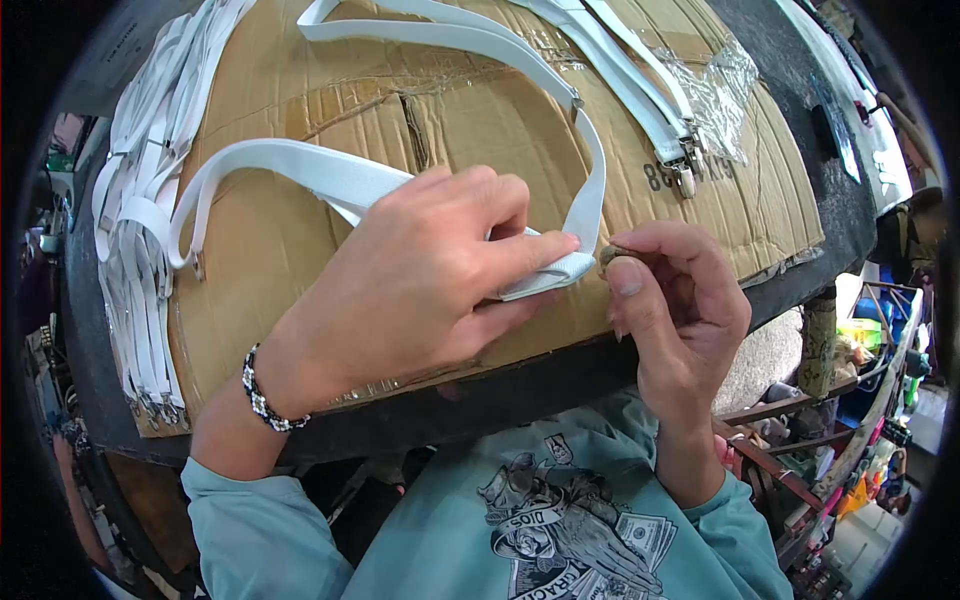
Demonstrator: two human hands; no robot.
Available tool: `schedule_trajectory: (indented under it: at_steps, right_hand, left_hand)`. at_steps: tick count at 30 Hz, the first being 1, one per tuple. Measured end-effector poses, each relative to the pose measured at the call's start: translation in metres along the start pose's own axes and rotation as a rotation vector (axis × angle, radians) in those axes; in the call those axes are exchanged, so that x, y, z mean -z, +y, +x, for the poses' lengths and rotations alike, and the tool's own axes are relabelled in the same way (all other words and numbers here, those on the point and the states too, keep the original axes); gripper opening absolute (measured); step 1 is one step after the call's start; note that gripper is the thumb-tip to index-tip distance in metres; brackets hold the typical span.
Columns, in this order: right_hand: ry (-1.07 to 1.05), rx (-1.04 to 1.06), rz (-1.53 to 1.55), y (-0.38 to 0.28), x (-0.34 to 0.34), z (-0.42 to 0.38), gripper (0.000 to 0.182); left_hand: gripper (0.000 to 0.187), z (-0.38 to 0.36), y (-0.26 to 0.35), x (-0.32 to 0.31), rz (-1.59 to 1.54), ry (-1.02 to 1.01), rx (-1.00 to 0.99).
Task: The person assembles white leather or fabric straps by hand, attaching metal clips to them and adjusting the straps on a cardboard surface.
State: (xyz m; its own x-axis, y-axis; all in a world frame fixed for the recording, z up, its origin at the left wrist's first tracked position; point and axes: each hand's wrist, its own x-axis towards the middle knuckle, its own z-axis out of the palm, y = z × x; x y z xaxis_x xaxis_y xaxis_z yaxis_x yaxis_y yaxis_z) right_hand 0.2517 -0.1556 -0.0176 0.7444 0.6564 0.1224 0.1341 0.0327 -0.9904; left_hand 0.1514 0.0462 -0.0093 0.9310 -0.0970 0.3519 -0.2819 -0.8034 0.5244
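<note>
White suspender strap (290, 168) is folded and clasped between my left fingers (535, 257) over the cardboard (262, 290); my right fingers (640, 290) pinch a small brownish piece (611, 257), perhaps metal, just beside the fold (560, 274).

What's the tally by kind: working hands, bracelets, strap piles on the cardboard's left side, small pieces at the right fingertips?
Left hand and right hand: 2
Bracelet: 1
Strap pile: 1
Small brownish piece: 1
Total: 5
</note>
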Motion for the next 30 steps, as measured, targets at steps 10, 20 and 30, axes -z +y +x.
schedule_trajectory:
  at_steps: [10,20,30]
  right_hand:
    - [0.028,0.022,0.026,0.005,0.003,0.001,0.019]
    - [-0.056,0.43,-0.449,0.002,-0.005,0.005,0.025]
    - [-0.094,0.421,-0.516,0.003,-0.006,-0.001,0.024]
  left_hand:
    - [0.037,-0.007,0.009,-0.013,0.091,0.053,-0.044]
    - [0.036,-0.01,0.018,-0.022,0.151,0.051,0.014]
    - [0.032,-0.01,0.022,-0.018,0.188,0.002,0.061]
